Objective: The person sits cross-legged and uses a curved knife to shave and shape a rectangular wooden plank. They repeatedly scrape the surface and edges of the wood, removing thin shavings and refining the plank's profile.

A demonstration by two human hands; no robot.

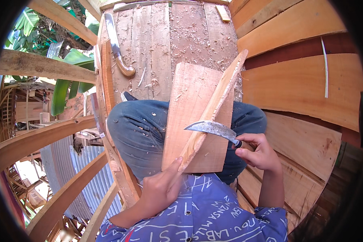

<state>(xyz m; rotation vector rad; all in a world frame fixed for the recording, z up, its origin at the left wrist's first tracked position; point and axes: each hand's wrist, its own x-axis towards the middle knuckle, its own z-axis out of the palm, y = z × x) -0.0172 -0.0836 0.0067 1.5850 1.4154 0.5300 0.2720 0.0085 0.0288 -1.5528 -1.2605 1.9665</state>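
In my right hand (260, 152) is the dark handle of a knife with a curved, worn blade (213, 128). The blade lies across a long, narrow wooden strip (218, 97), its tip pointing left. My left hand (163, 183) grips the strip's near end, fingers closed around it. From there the strip slants up and away to the right. Beneath it, a flat wooden board (189, 92) rests over my crossed legs in blue jeans (137, 129).
A machete with a wooden handle (125, 68) lies at the far left of the plank floor (157, 36), among scattered shavings. A small wood block (222, 13) sits at the far right. Wooden railings (48, 139) border the left; a plank wall (298, 76) stands right.
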